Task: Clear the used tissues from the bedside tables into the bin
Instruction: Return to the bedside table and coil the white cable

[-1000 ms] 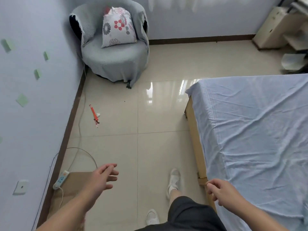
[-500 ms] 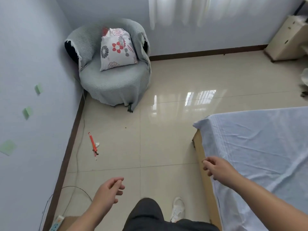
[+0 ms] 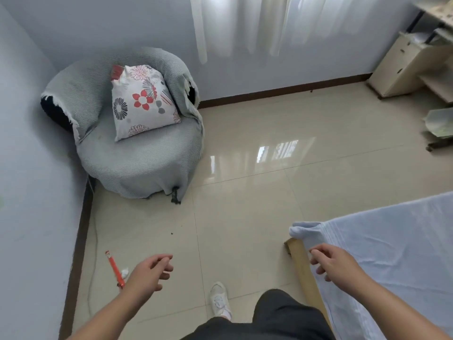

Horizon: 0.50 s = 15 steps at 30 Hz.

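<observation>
Head view looks down on a tiled floor (image 3: 245, 204) in the corner of a bedroom. A small white crumpled wad (image 3: 124, 272) lies on the floor near the left wall (image 3: 36, 192), just beside the lower end of an orange pen (image 3: 113, 266). The wad is tiny and blurred, so I cannot tell whether it is really a tissue.

The left hand (image 3: 149, 273) hangs above the floor, next to the wad in the picture. Its fingers are loosely curled and hold nothing. The right hand (image 3: 335, 263) is also relaxed and empty. It is over the corner of the bed (image 3: 404, 278), by the wooden frame (image 3: 300, 263) that shows under a pale blue sheet (image 3: 382, 231).

A white shoe (image 3: 219, 298) stands on the floor between the hands. Farther off, a grey covered chair (image 3: 137, 158) in the corner holds a flowered cushion (image 3: 143, 101), which leans on its back.
</observation>
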Tool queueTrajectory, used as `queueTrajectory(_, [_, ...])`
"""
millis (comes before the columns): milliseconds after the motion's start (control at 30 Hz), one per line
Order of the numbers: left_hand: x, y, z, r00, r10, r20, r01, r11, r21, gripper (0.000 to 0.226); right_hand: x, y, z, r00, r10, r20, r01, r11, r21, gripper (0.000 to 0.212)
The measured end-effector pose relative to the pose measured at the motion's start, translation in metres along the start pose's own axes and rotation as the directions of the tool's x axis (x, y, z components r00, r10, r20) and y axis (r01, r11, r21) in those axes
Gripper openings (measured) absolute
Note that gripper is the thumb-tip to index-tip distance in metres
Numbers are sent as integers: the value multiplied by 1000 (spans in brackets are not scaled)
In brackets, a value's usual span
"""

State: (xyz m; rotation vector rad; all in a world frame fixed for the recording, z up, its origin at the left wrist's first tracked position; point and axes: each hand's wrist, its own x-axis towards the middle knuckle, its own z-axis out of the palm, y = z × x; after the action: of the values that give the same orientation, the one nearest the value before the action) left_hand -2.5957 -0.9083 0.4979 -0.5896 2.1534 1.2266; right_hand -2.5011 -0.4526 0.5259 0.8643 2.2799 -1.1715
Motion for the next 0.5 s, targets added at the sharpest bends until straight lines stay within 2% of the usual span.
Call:
queueTrajectory(133, [66,112,-3,993,105,45,-107,994,38,20,37,-3,-17,990,140,-37,-134,984,115,18])
queueTrajectory(267, [126,211,25,985,163,53,-165,986,27,20,96,-6,-41,972,228,-59,-215,961,176,21])
queueTrajectory(500, [200,322,90,988,134,82,-141,987,81,20,227,-66,-119,975,220,2,-212,936,282,20])
